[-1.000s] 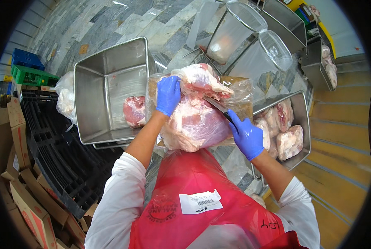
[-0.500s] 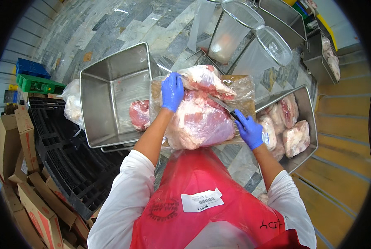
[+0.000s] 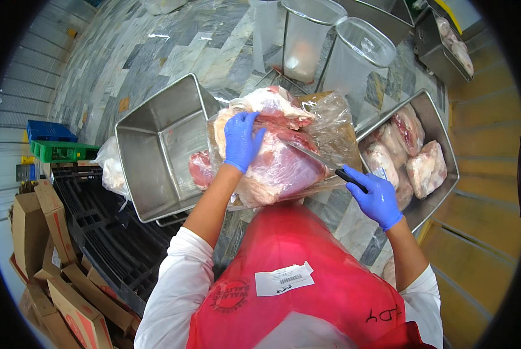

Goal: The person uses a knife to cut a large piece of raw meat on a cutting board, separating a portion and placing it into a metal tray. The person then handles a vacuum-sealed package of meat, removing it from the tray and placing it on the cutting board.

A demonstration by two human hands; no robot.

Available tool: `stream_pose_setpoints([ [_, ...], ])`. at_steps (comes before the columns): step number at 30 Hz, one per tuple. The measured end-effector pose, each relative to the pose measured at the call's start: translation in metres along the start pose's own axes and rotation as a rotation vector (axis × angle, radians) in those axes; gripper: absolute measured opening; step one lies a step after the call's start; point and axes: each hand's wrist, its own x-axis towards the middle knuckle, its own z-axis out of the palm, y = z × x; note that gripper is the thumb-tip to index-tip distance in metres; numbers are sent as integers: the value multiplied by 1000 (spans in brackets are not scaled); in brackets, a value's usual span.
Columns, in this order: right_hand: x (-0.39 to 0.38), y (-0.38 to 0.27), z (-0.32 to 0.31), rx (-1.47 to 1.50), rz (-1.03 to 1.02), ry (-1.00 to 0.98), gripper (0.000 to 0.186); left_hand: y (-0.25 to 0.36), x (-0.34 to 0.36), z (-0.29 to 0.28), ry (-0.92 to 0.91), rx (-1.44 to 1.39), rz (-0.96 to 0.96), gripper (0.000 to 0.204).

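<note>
A large piece of raw meat (image 3: 284, 166) with a pale fat layer lies on clear plastic over a cardboard-covered surface in front of me. My left hand (image 3: 242, 141), in a blue glove, grips the meat at its upper left, beside a deep red cut; some fingertips are hidden there. My right hand (image 3: 376, 195), gloved the same, is closed round the black handle of a knife (image 3: 352, 179). The knife's blade points up and left, over the right part of the meat near the cut. A smaller red meat piece (image 3: 201, 170) lies left of the large one.
At left stands a steel bin (image 3: 150, 168), beside a black pallet (image 3: 106, 227) and cardboard boxes (image 3: 57, 232). A steel bin at right (image 3: 455, 168) holds several meat pieces (image 3: 427, 169). Bag-lined frames (image 3: 365, 43) stand beyond the work surface.
My right hand and the knife have moved right and toward me, the blade drawn back from the cut. My left hand has shifted slightly along the meat. The cut gapes wider.
</note>
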Motion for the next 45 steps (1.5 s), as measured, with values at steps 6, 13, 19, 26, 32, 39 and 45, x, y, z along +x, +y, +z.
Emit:
stream_pose_setpoints([
  [6, 22, -17, -20, -131, -32, 9, 39, -31, 4, -5, -106, 138, 150, 21],
  [13, 108, -47, -67, -289, -163, -250, 35, -55, 5, 18, 139, 2, 145, 9],
  [19, 148, -101, -56, -469, -133, -440, 34, -55, -5, 29, 257, -66, 49, 8],
  [26, 63, -60, 14, -313, -69, 4, 41, -37, -10, 32, 302, -43, -46, 7],
  [32, 30, -30, 65, -425, -2, 198, 46, -40, -6, 43, 346, -29, -130, 8],
  [39, 17, 17, 109, -358, 0, 352, 49, -40, 2, 43, 322, -19, -162, 9],
  [45, 11, 54, 148, -178, -4, 426, 52, -35, 8, 42, 305, -52, -187, 10],
])
